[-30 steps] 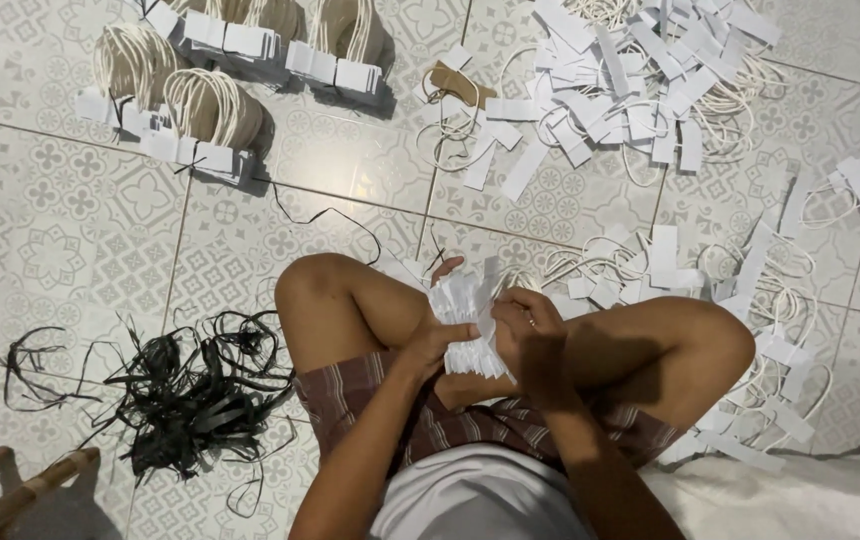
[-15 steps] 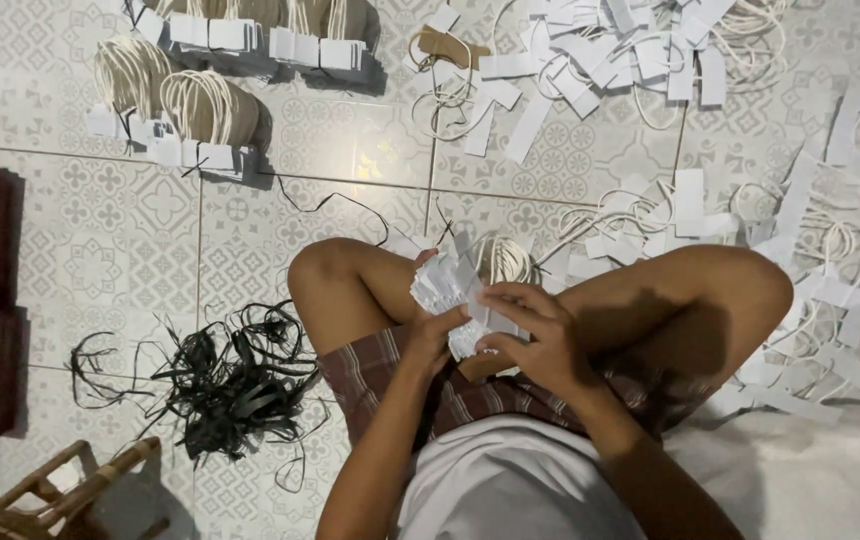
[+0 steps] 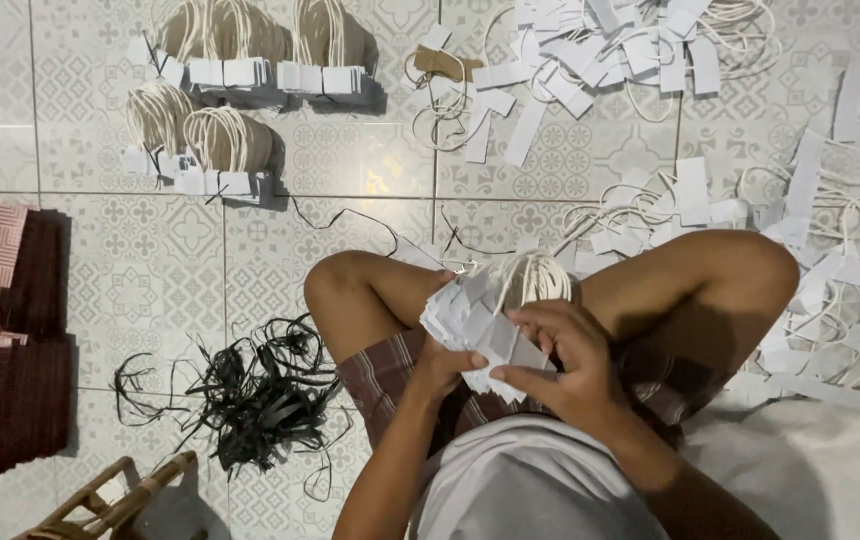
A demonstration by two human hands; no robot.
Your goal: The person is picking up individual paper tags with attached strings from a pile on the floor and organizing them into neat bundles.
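I sit cross-legged on a patterned tile floor. Both hands hold a stack of white paper tags point(image 3: 470, 320) over my lap. My left hand point(image 3: 442, 368) grips the stack from below. My right hand point(image 3: 558, 362) closes over it from the right, thumb on the top tag. A bunch of white cord loops point(image 3: 532, 276) hangs off the far end of the stack, between my knees.
Tied bundles of tags with cord loops point(image 3: 212, 150) lie at the far left. Loose white tags and cords point(image 3: 610, 60) are scattered far and right. A tangle of black straps point(image 3: 255, 395) lies by my left knee. Dark red paper stacks point(image 3: 0, 340) are at left, a wooden frame point(image 3: 115, 505) near bottom left.
The view has shifted left, bringing the dark red stacks into sight. My hands stay on the tag stack, with the cord loops now showing beyond it.
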